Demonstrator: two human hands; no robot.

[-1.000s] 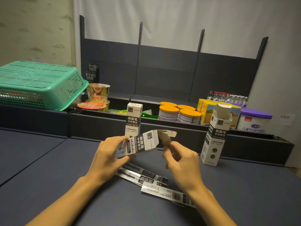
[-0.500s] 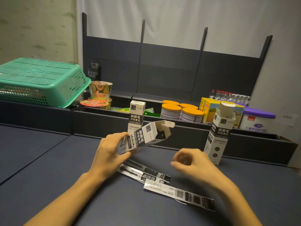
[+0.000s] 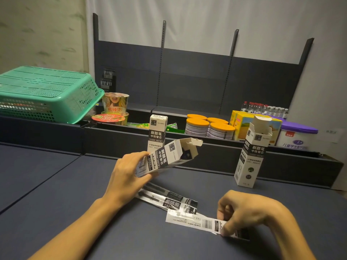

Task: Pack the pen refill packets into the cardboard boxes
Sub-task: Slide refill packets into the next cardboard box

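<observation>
Packets lie flat on the desk (image 3: 56,184), and the nearest packet (image 3: 199,221) is the one being taken: the right hand (image 3: 249,212) has its fingers (image 3: 226,228) curled down onto that packet's right end, pinching it against the surface. It is not yet lifted, as far as one can tell. The other packets (image 3: 169,198) lie overlapped just behind it, touching its upper edge, partly under the left hand.

The left hand (image 3: 127,173) grips the box (image 3: 167,156) by its lower end, fingers wrapped round it, holding it tilted above the desk with the open mouth pointing up and to the right. The top flap stands open, and something dark shows inside the mouth (contents or shadow, I cannot tell which).

So the step in hand looks like picking up a packet to load it. The next move would call for raising the packet clear of the other packets, turning it end-on to the mouth, and sliding it in lengthwise without catching the flap; the packet is thin and limp-looking, so it may bend at the rim.

Further out, a second box (image 3: 250,162) stands upright with its flap open to the right, and a closed box (image 3: 157,134) stands behind the held one, both by the shelf (image 3: 206,147) edge.
</observation>
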